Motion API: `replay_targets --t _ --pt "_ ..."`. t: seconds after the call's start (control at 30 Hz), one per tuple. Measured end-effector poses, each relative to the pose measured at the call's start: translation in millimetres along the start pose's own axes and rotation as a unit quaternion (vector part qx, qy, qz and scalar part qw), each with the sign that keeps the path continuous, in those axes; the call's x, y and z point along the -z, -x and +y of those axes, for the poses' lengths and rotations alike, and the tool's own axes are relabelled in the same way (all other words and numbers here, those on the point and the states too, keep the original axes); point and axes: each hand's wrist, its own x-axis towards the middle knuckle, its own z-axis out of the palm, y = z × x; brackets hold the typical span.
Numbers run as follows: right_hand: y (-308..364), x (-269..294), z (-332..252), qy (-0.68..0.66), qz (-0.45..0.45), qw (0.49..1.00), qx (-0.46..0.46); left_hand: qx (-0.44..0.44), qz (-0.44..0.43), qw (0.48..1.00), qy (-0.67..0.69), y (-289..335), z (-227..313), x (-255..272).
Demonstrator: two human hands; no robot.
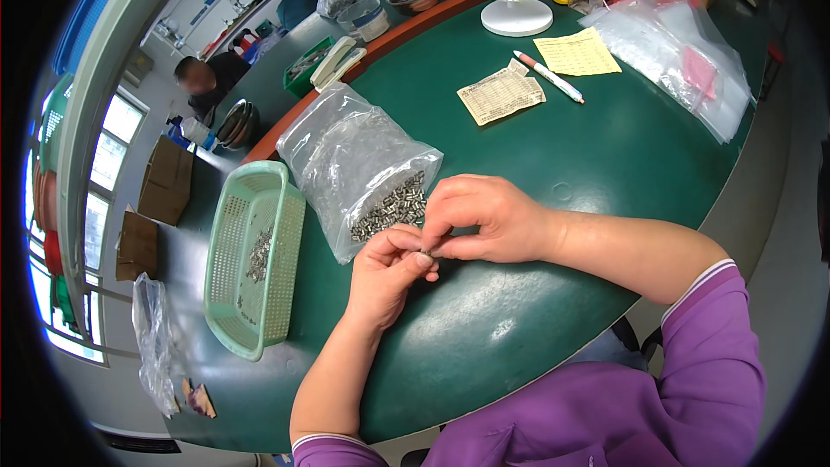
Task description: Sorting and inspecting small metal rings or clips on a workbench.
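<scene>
My left hand [389,270] and my right hand [481,217] meet over the near part of the green table. Both have thumb and fingers pinched together, with a tiny metal piece [425,252] partly showing between the fingertips; its kind is too small to tell. Just beyond them lies a clear plastic bag [346,147], its near end holding many small silvery cylindrical metal parts [393,207]. To the left of the bag stands a pale green perforated basket [284,285] with a small heap of tiny metal pieces [259,255] on its bottom.
A white fan [517,19] stands at the back, near paper slips [501,93] and a pen [550,78]. Flat clear bags [666,52] cover the right side. Another crumpled bag [154,346] lies far left. A person [212,82] sits beyond the table.
</scene>
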Motion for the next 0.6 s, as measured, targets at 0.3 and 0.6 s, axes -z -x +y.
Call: replay_targets --t 0.3,0.6 --pt "-1.8 2.1 -3.9 0.001 0.008 0.999 0.041 -0.063 0.001 0.997 -0.033 3.3 -2.1 -2.1" --pt "-1.9 -0.8 -6.9 -0.048 0.004 0.999 0.005 -0.142 -0.013 0.982 -0.121 3.1 -0.9 -4.8"
